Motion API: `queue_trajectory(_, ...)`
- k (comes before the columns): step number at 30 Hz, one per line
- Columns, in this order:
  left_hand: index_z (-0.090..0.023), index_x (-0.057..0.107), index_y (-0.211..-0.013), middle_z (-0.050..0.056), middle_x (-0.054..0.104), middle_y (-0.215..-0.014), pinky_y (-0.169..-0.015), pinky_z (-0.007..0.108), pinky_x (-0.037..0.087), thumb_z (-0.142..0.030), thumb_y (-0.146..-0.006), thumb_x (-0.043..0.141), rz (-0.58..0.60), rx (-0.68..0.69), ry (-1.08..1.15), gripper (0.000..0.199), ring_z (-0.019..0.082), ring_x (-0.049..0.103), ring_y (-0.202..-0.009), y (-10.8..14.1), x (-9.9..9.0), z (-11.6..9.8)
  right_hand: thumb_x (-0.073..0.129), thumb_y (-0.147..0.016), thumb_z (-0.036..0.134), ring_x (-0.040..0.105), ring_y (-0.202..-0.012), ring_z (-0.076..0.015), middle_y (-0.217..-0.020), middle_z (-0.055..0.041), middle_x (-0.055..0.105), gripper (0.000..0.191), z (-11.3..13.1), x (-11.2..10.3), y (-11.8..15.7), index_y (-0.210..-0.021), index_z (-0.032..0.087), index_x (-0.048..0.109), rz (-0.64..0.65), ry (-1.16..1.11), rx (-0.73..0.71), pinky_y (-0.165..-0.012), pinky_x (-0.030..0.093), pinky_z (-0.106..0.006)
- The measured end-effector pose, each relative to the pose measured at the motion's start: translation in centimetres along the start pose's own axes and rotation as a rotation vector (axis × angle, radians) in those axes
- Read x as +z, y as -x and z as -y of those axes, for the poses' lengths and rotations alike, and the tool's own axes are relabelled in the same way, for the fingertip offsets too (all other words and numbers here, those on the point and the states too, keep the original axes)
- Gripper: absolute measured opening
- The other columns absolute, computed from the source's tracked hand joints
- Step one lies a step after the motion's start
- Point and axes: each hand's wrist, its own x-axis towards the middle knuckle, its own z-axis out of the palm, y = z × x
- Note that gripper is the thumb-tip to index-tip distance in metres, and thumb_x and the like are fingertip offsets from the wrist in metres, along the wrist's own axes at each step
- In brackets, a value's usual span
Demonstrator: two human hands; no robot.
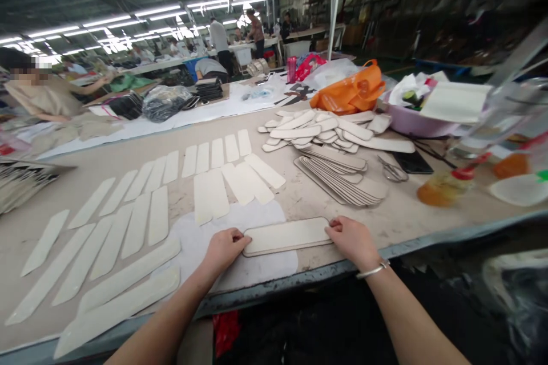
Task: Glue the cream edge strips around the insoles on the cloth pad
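1. While the counter [295,202] is carrying all the pieces, its near edge is running just in front of the person, apparently keeping them within reach.
2. Pale strips [158,214] are lying flat in rows at the left, probably so that their faces are staying exposed.
3. A white sheet [274,267] is extending below the work position, presumably shielding the counter.
4. A heap of edged pieces [295,132] is lying beyond a fanned stack [338,179], whose staggered edges are likely keeping single pieces separable.
5. One dark-edged strip [287,236] is spanning the hands over the sheet; whether it is touching is unclear.
6. The left hand [225,246] and right hand [349,239] are pinching its opposite ends, seemingly keeping it straight.
7. Scissors [393,171] are resting beside the stack, clear of both hands.
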Motion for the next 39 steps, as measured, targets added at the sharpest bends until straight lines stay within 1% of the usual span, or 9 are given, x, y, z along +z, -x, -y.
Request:
queue_trajectory(10,-0.021,0.061,-0.073,-0.001,0.063,-0.067,-0.058,0.024,0.035,-0.044,-0.074,0.054,-0.062,-0.028,0.035,0.025,0.014,0.057,-0.065,0.8,0.9,0.2,0.053,-0.070,0.034,0.060,-0.067,-0.0162,-0.066,0.0009,0.066,0.017,-0.1,0.0,-0.1,-0.078,0.022,0.062,0.016,0.055,0.016,-0.063,0.038,-0.027)
queue_trajectory(12,-0.020,0.059,-0.079,-0.002,0.062,-0.065,-0.058,0.025,0.036,-0.046,-0.071,0.058,-0.093,-0.036,0.061,0.027,0.015,0.057,-0.064,0.8,1.0,0.4,0.053,-0.070,0.035,0.060,-0.066,-0.0162,-0.065,0.0010,0.066,0.017,-0.1,0.0,-0.1,-0.078,0.022,0.061,0.016,0.061,0.014,-0.062,0.038,-0.026)
queue_trajectory(15,-0.017,0.053,-0.093,-0.004,0.059,-0.061,-0.057,0.026,0.039,-0.046,-0.066,0.063,-0.142,-0.040,0.131,0.040,0.015,0.057,-0.060,0.8,1.1,1.1,0.053,-0.070,0.036,0.060,-0.067,-0.0164,-0.065,0.0008,0.066,0.019,-0.1,0.0,-0.2,-0.078,0.022,0.062,0.008,0.073,0.003,-0.062,0.038,-0.026)
queue_trajectory(17,-0.017,0.051,-0.096,-0.003,0.060,-0.064,-0.057,0.026,0.042,-0.041,-0.070,0.062,-0.159,0.022,0.179,0.037,0.013,0.056,-0.057,1.1,1.3,1.8,0.053,-0.070,0.037,0.060,-0.067,-0.0165,-0.065,0.0008,0.066,0.019,-0.1,0.0,-0.2,-0.078,0.022,0.062,0.013,0.075,0.001,-0.062,0.038,-0.026)
queue_trajectory(19,-0.017,0.054,-0.095,0.002,0.063,-0.081,-0.061,0.026,0.046,-0.034,-0.075,0.058,-0.202,0.176,0.201,0.026,0.011,0.058,-0.060,1.6,1.7,2.5,0.053,-0.070,0.037,0.060,-0.067,-0.0163,-0.065,0.0008,0.066,0.020,-0.1,0.0,-0.2,-0.078,0.021,0.061,0.022,0.070,0.007,-0.062,0.038,-0.026)
queue_trajectory(22,-0.018,0.060,-0.096,0.008,0.059,-0.105,-0.076,0.028,0.049,-0.024,-0.080,0.054,-0.304,0.463,0.170,0.018,0.015,0.060,-0.085,2.7,2.4,3.5,0.053,-0.070,0.036,0.060,-0.066,-0.0156,-0.066,0.0013,0.066,0.019,0.0,0.0,-0.2,-0.079,0.022,0.061,0.029,0.066,0.016,-0.062,0.039,-0.026)
queue_trajectory(25,-0.020,0.062,-0.100,0.008,0.061,-0.105,-0.084,0.032,0.048,-0.019,-0.082,0.052,-0.339,0.632,0.089,0.021,0.017,0.057,-0.097,3.3,2.8,3.9,0.054,-0.069,0.033,0.060,-0.066,-0.0153,-0.066,0.0016,0.066,0.017,0.2,-0.1,-0.1,-0.079,0.022,0.062,0.020,0.058,0.026,-0.063,0.039,-0.025)
queue_trajectory(31,-0.020,0.063,-0.101,0.008,0.064,-0.104,-0.081,0.033,0.048,-0.016,-0.082,0.051,-0.323,0.716,0.017,0.023,0.016,0.059,-0.090,3.0,2.7,3.8,0.054,-0.069,0.027,0.060,-0.065,-0.0143,-0.064,0.0006,0.065,0.014,0.6,-0.3,0.2,-0.077,0.020,0.063,-0.009,0.004,0.020,-0.064,0.039,-0.024)
queue_trajectory(39,-0.019,0.063,-0.098,0.008,0.062,-0.104,-0.083,0.032,0.047,-0.016,-0.080,0.051,-0.309,0.681,0.010,0.021,0.016,0.058,-0.088,3.0,3.1,4.0,0.054,-0.069,0.026,0.059,-0.064,-0.0123,-0.063,0.0023,0.065,0.015,0.7,-0.3,0.3,-0.078,0.020,0.063,-0.014,-0.028,0.022,-0.063,0.039,-0.023)
